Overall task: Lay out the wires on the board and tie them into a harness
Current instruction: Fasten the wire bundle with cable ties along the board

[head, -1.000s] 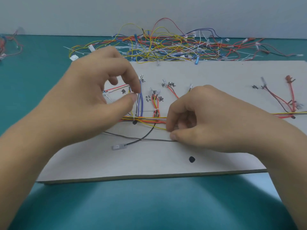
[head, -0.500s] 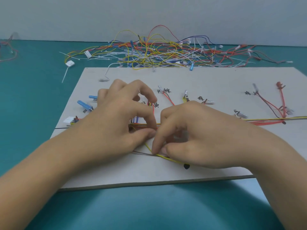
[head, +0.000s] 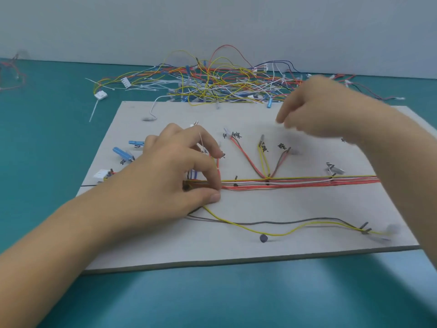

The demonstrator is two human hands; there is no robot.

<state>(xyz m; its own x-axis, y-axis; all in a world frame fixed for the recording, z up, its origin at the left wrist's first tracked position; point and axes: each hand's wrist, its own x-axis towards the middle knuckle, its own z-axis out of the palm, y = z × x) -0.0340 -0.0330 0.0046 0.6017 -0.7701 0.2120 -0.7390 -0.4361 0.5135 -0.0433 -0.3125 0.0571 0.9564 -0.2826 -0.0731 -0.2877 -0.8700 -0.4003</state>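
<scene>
A grey board (head: 283, 247) lies on the teal table. Along its middle runs a bundle of red, white and yellow wires (head: 295, 183), with short branches fanning up to handwritten labels. My left hand (head: 170, 181) pinches the left end of that bundle between thumb and forefinger, and a thin white zip tie (head: 201, 142) sticks up between its fingers. A loose yellow wire (head: 295, 229) and a grey wire (head: 272, 221) trail from under this hand to the board's right front. My right hand (head: 324, 110) is blurred, raised above the board's far right, fingers loosely bent with nothing visible in them.
A tangled pile of coloured wires (head: 212, 84) and white zip ties (head: 142, 87) lies behind the board. Blue connectors (head: 121, 152) and a white connector (head: 101, 175) sit at the board's left edge. A black dot (head: 263, 237) marks the board's front.
My right hand let go of the wires near the left hand and rose up and right towards the pile. The left hand stays pinched on the bundle.
</scene>
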